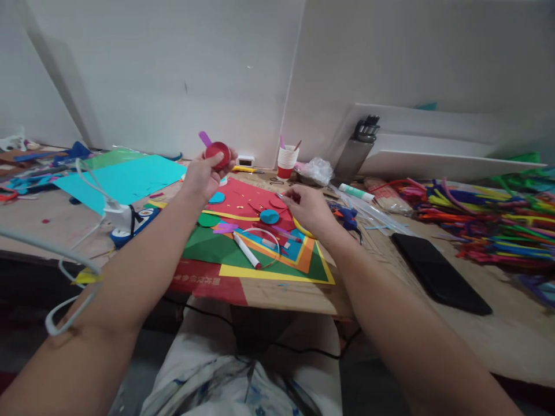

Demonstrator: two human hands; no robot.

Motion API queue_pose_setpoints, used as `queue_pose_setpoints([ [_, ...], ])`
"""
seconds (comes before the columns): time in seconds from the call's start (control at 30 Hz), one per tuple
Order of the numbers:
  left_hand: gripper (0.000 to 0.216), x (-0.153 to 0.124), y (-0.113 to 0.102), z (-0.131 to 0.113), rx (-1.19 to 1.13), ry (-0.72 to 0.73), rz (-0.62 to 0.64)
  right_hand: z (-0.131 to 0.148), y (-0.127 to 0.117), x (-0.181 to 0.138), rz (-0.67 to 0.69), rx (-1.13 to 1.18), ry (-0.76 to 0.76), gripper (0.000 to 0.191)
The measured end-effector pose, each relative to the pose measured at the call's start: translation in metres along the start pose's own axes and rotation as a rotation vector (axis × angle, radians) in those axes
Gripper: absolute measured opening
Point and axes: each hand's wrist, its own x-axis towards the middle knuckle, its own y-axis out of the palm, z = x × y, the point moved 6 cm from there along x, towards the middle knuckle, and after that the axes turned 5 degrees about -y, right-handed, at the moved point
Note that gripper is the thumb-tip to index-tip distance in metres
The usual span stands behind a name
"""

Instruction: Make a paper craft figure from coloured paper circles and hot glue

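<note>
My left hand [204,173] is raised above the table and pinches a red paper disc [218,153] with a purple strip [204,138] sticking out behind it. My right hand [309,209] hovers low over the stack of coloured paper sheets [243,254], fingers curled close together at a red paper circle [278,203]; whether it holds anything I cannot make out. A blue paper circle [269,216], a green circle [208,220] and a white marker [246,250] lie on the sheets.
A black phone [437,273] lies to the right, beside a heap of coloured pipe cleaners [485,222]. A blue glue gun [347,216], a red-and-white cup [287,160], a metal bottle [358,150], a cyan sheet [125,179] and white cables [73,260] surround the work area.
</note>
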Motion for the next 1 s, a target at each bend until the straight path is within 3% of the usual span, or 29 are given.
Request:
queue_pose_setpoints([
  [0.13, 0.028, 0.008, -0.012, -0.013, -0.064, 0.014, -0.055, 0.001, 0.003, -0.002, 0.031, -0.043, 0.008, 0.013],
  [0.33, 0.033, 0.002, -0.007, 0.003, -0.034, -0.051, -0.023, 0.0, -0.001, -0.002, 0.035, -0.058, 0.036, 0.014],
  [0.5, 0.03, 0.0, -0.007, -0.014, -0.053, 0.086, -0.035, -0.008, -0.01, 0.001, -0.048, -0.022, 0.06, 0.017],
  [0.63, 0.033, 0.004, -0.013, -0.024, -0.107, 0.156, -0.079, -0.007, -0.008, 0.001, -0.024, -0.049, 0.049, 0.017],
  [0.77, 0.04, 0.0, -0.002, 0.002, -0.085, 0.007, 0.013, -0.005, -0.005, 0.0, -0.006, -0.048, 0.049, 0.017],
  [0.87, 0.023, -0.014, 0.016, 0.035, -0.048, -0.202, 0.143, -0.005, -0.002, 0.0, -0.008, -0.01, 0.05, 0.016],
  [1.0, 0.016, -0.033, 0.032, 0.058, 0.043, -0.299, 0.21, -0.004, 0.007, 0.0, -0.016, 0.136, 0.026, 0.016],
])
